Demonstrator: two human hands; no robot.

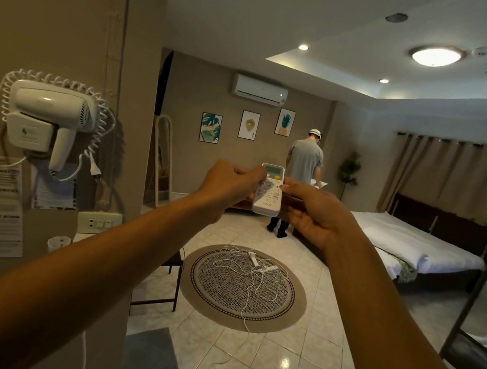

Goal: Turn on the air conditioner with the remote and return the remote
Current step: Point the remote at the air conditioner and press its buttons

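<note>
White slab-shaped plastic remote (pixel 268 193) with lit green display, pinched from both sides: left hand (pixel 228 188) closed on its left edge, thumb near the upper buttons; right hand (pixel 318 215) cupping its right edge and back. Held at arm's length, aimed at white wall-mounted air conditioner (pixel 260 89) on far wall, high above three framed prints. Small light visible on unit; louvre state unclear. Probably at or just after button press; return of remote not yet done.
</note>
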